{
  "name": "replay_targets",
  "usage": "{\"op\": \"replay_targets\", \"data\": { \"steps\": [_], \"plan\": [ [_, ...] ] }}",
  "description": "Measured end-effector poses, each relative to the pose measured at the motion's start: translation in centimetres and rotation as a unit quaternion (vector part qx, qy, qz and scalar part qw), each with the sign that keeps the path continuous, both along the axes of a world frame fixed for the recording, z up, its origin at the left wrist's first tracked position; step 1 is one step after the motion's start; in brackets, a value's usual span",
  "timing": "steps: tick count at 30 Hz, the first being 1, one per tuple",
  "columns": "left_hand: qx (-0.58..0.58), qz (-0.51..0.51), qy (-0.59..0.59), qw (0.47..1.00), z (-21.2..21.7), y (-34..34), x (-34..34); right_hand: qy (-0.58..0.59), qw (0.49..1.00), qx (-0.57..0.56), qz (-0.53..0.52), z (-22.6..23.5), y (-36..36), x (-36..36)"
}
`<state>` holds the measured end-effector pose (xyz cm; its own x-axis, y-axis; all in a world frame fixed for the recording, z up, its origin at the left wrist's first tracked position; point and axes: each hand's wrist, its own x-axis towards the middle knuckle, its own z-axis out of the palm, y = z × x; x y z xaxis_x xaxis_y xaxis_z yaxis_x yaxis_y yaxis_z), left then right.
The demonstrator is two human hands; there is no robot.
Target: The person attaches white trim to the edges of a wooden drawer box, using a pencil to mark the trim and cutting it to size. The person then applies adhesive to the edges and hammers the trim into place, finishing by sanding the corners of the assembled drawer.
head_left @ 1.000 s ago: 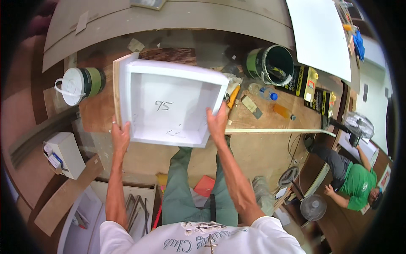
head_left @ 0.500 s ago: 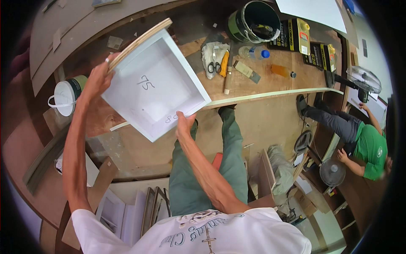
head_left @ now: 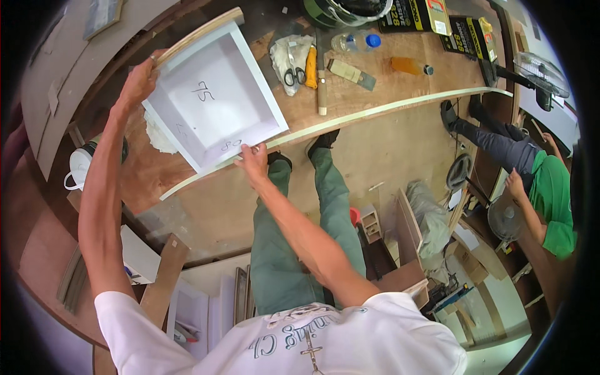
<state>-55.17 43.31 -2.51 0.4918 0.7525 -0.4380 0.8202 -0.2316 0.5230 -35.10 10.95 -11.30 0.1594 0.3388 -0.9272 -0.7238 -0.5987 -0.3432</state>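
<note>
A white drawer box (head_left: 206, 94), with handwritten marks inside and a wood-edged front panel (head_left: 203, 34) along its far left side, is tilted over the front of the workbench. My left hand (head_left: 139, 82) grips the panel at its left end, fingers closed round the edge. At the near wall, my right hand (head_left: 253, 164) pinches the rim close to the bench's pale front edge. A crumpled white cloth (head_left: 160, 134) shows beside the box, partly covered by it. Whether the underside touches the bench is hidden.
On the bench (head_left: 400, 81) lie scissors (head_left: 294, 76), a yellow-handled tool (head_left: 311, 65), a wooden-handled tool (head_left: 322, 94), a scraper (head_left: 351, 74), and two bottles. A bucket (head_left: 347, 15) and adhesive cans (head_left: 415, 15) stand behind. At right, a co-worker in green (head_left: 550, 194) is near fans.
My hands and the drawer box have shifted left and farther up in the view, as has the bench. The white cloth beside the box has come into sight. The co-worker's arm has moved.
</note>
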Motion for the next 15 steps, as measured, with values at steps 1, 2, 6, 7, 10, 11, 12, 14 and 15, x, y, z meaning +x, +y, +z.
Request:
{"op": "replay_targets", "data": {
  "steps": [1,2,6,7,10,11,12,14,15],
  "plan": [
    [0.011,0.016,-0.003,1.000,-0.4,0.0,-0.4,0.006,1.000,-0.008,-0.003,0.2,-1.1,1.0],
    [0.020,0.033,-0.007,0.999,-0.8,-0.3,-0.5,-0.018,0.999,0.022,0.042,0.2,-2.6,2.5],
    [0.015,0.004,-0.011,1.000,-1.6,0.6,-0.5,-0.112,0.992,0.050,0.037,0.0,-4.1,8.4],
    [0.100,-0.028,0.011,0.995,-1.7,0.9,-0.9,-0.155,0.984,0.088,0.025,-0.1,-3.2,9.3],
    [0.236,0.000,0.012,0.972,-1.8,-1.5,3.7,-0.222,0.960,0.128,0.112,-0.2,-1.0,13.1],
    [0.301,0.059,-0.003,0.952,-0.9,-2.7,6.1,-0.239,0.938,0.142,0.208,0.1,0.1,13.9],
    [0.318,0.073,-0.068,0.943,-0.4,-4.2,7.4,-0.224,0.942,0.140,0.209,0.8,1.2,14.0],
    [0.315,0.140,-0.097,0.934,-0.8,-9.3,12.0,-0.240,0.931,0.130,0.244,0.1,1.1,15.4],
    [0.328,0.153,-0.085,0.928,-1.1,-11.9,14.2,-0.254,0.917,0.124,0.281,-0.1,1.2,16.2]
  ]
}}
